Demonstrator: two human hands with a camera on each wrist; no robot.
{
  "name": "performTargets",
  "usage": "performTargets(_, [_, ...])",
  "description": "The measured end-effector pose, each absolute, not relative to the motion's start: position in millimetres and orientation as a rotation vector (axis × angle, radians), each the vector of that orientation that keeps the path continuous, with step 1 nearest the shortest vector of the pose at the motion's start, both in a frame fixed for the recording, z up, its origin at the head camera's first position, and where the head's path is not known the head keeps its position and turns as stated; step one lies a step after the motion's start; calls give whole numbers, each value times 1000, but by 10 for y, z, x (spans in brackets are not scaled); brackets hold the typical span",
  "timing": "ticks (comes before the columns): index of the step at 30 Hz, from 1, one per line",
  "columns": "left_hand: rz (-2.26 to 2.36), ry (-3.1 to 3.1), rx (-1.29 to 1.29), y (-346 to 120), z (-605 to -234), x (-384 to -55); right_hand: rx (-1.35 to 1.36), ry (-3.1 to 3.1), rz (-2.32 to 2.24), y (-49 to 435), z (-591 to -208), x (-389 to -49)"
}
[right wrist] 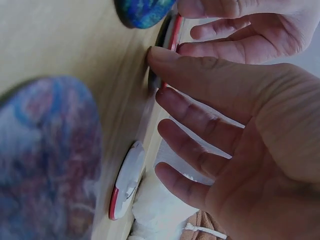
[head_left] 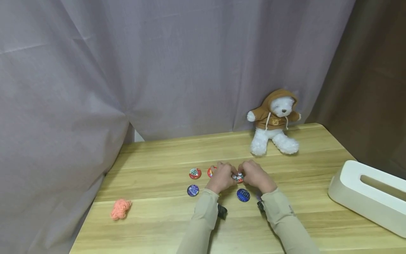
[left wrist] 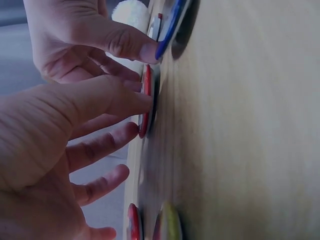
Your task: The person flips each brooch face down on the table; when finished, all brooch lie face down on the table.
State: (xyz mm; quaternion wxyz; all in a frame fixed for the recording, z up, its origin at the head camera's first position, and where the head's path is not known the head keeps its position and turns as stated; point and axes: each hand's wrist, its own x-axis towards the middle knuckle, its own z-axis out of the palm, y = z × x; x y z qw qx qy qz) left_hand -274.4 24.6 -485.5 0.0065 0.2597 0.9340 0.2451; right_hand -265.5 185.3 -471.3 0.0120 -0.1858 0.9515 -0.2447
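Both hands meet over a round badge [head_left: 238,177] with a red edge and a white figure pattern. My left hand [head_left: 222,177] pinches its left side between thumb and index finger, the other fingers spread. From the opposite side my right hand [head_left: 256,175] grips the rim with thumb and index finger. In the left wrist view the badge [left wrist: 146,82] stands edge-on, close to the wood. A red-and-yellow badge [head_left: 210,172] is partly covered by my left hand. Just in front of the hands lies a dark blue badge [head_left: 243,195].
A red tree badge [head_left: 195,173] and a purple-blue badge [head_left: 192,190] lie left. Another purple badge [right wrist: 55,160] and a white-and-red badge [right wrist: 127,181] flank my right hand. Pink yarn [head_left: 121,209], a teddy bear [head_left: 275,121] and a white box [head_left: 368,197] stand around the table [head_left: 152,225].
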Motion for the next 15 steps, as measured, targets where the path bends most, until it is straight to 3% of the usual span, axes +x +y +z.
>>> performTargets(15, [733, 2915, 812, 179, -4833, -2785, -669, 2971, -712, 1899, -4666, -2649])
